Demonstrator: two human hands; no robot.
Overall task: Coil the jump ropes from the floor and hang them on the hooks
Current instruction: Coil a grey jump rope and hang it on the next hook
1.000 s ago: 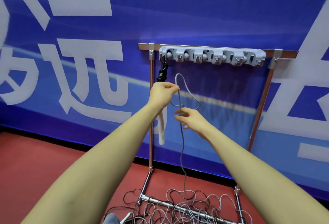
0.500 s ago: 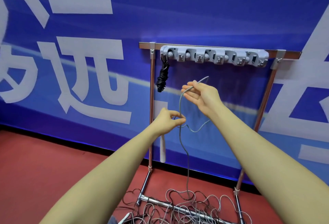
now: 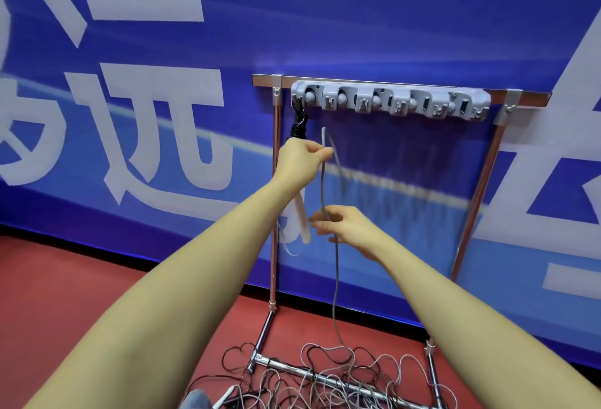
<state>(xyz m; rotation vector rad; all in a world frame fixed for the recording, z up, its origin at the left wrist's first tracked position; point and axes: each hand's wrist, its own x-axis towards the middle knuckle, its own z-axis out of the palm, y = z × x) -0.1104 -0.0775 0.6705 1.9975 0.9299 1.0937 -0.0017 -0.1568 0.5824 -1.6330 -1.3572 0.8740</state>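
Note:
A thin grey jump rope (image 3: pixel 335 278) rises from a tangle of ropes (image 3: pixel 325 373) on the red floor. My left hand (image 3: pixel 300 158) is raised and pinches a loop of the rope, with its white handle (image 3: pixel 300 216) hanging below the wrist. Lower and to the right, my right hand (image 3: pixel 344 225) holds the same rope between its fingers. Above both hands a grey hook rail (image 3: pixel 390 99) is fixed across a metal stand (image 3: pixel 275 213). A coiled black rope (image 3: pixel 299 122) hangs from the leftmost hook, just above my left hand.
A blue banner wall with large white characters stands right behind the stand. The stand's base bars (image 3: pixel 325 379) lie on the floor under the tangled ropes. A white handle (image 3: pixel 224 397) lies at the tangle's left edge.
My left hand has risen with a loop of rope to just below the black coil. My right hand has dropped from beside the rail to a lower hold on the rope.

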